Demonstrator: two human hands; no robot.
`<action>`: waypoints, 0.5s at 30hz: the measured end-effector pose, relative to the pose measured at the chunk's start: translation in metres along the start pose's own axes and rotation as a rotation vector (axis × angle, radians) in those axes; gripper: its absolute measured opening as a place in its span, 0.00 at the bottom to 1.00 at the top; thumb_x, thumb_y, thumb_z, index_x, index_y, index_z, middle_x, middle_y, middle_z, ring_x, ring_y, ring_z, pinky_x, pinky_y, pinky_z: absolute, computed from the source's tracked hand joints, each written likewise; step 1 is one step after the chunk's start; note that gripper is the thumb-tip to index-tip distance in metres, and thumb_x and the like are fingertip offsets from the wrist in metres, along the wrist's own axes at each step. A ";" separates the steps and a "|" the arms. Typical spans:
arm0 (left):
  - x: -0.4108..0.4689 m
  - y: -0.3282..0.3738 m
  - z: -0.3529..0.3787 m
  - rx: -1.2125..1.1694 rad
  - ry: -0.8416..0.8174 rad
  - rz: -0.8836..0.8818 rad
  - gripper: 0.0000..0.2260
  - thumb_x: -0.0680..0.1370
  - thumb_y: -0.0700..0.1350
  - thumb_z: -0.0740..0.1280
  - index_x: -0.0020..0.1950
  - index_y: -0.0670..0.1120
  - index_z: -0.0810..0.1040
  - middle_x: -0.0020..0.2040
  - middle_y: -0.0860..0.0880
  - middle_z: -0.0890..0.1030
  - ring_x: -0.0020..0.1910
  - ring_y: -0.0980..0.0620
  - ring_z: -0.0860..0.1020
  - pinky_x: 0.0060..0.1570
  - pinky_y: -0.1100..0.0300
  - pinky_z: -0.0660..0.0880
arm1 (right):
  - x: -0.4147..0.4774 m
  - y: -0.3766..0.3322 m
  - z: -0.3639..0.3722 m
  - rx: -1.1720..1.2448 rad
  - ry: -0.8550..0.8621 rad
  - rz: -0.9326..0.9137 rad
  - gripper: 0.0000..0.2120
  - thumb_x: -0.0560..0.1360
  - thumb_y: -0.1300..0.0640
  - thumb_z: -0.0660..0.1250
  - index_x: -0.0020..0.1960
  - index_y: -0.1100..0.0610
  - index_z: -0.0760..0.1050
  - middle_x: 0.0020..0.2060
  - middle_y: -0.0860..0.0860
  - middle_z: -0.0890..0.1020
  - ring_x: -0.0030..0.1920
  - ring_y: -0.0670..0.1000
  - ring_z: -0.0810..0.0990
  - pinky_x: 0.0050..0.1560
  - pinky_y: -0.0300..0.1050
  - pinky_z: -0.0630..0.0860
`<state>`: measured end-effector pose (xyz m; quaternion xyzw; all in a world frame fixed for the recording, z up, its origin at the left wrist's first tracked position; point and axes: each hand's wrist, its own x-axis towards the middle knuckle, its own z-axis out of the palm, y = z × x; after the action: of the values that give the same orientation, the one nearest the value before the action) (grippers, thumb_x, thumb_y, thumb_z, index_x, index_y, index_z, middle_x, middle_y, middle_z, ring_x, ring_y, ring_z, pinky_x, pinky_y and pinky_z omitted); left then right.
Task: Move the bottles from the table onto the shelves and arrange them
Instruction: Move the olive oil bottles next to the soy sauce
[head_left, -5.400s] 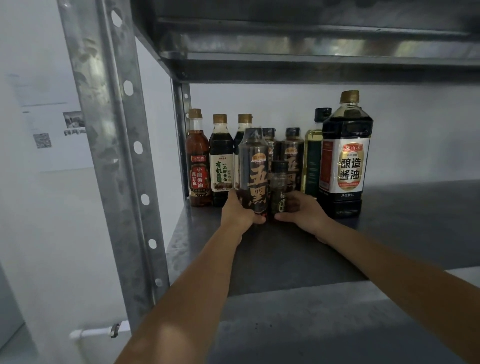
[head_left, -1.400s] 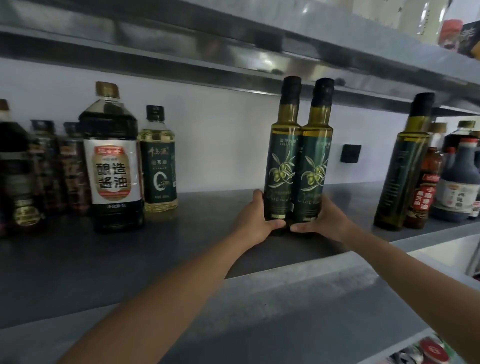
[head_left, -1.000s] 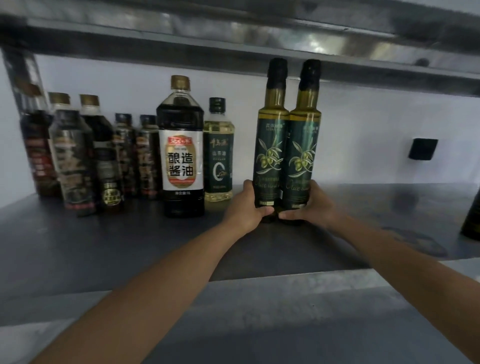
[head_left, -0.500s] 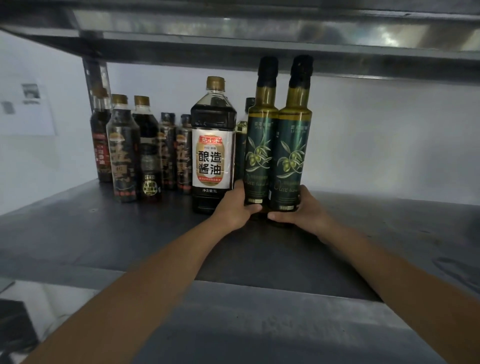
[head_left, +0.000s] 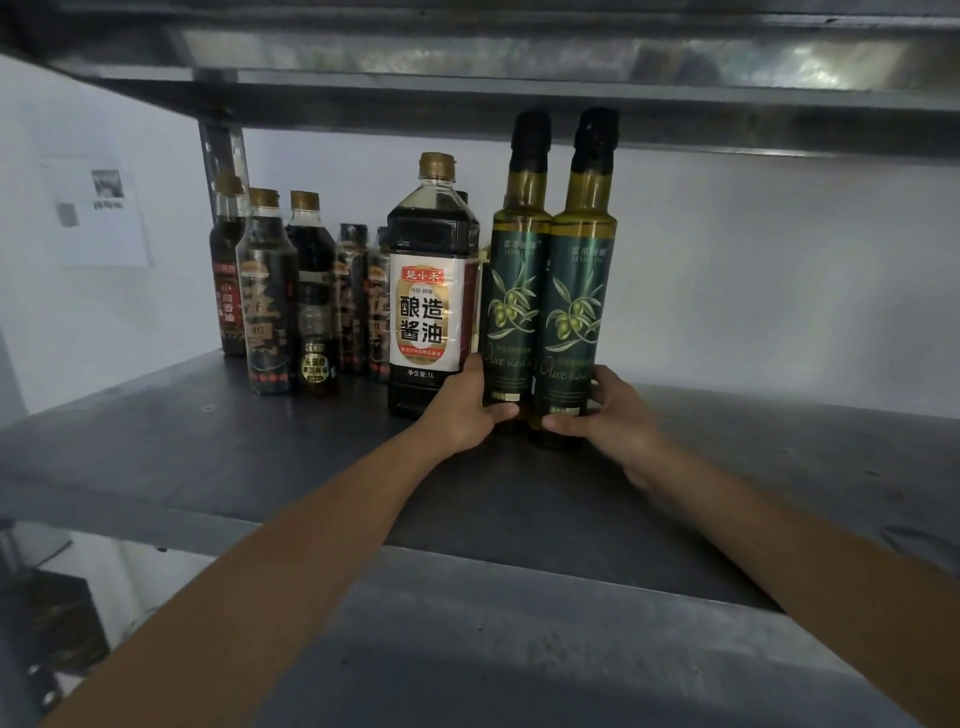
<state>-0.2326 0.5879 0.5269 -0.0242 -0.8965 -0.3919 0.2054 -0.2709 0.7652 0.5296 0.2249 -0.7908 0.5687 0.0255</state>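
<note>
On the metal shelf (head_left: 218, 457) we have both hands at the base of two olive oil bottles: left hand (head_left: 465, 408) wrapped around the left olive oil bottle (head_left: 514, 291), right hand (head_left: 610, 415) around the right olive oil bottle (head_left: 579, 301). The pair stands upright, touching side by side, with the left one just beside the big soy sauce bottle (head_left: 431, 291); we can't tell if they touch. Dark sauce bottles (head_left: 291, 301) are grouped further left, back by the upright post (head_left: 223, 150). We judge the step as placing and aligning this pair in the row, bottoms at or near the shelf surface; contact underneath is hidden by the fingers. Next move: seat both flat, snug them against the soy sauce bottle, labels forward, then let go without rocking them. Caps sit close under the upper shelf (head_left: 519, 57), so keep any lift low.
</note>
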 end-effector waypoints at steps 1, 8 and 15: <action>0.000 -0.001 -0.001 0.004 0.006 -0.004 0.29 0.76 0.41 0.69 0.72 0.40 0.59 0.69 0.42 0.72 0.68 0.46 0.70 0.65 0.58 0.66 | 0.000 -0.001 0.003 -0.001 0.004 -0.010 0.35 0.66 0.64 0.76 0.69 0.56 0.65 0.64 0.53 0.74 0.60 0.49 0.72 0.56 0.41 0.69; -0.002 -0.010 -0.008 -0.008 0.043 -0.034 0.29 0.76 0.42 0.69 0.72 0.41 0.59 0.68 0.43 0.73 0.67 0.46 0.71 0.61 0.62 0.65 | 0.003 -0.004 0.019 0.006 0.027 -0.040 0.35 0.66 0.64 0.76 0.69 0.56 0.66 0.64 0.54 0.75 0.59 0.50 0.73 0.55 0.42 0.70; -0.004 -0.012 -0.007 -0.061 0.045 -0.060 0.31 0.77 0.42 0.68 0.74 0.43 0.54 0.68 0.43 0.72 0.67 0.47 0.71 0.58 0.64 0.64 | 0.005 -0.006 0.024 0.009 0.037 -0.027 0.35 0.66 0.64 0.76 0.69 0.56 0.65 0.66 0.55 0.73 0.64 0.53 0.72 0.56 0.42 0.69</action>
<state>-0.2287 0.5755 0.5212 0.0053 -0.8796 -0.4255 0.2126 -0.2677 0.7400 0.5281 0.2253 -0.7844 0.5760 0.0468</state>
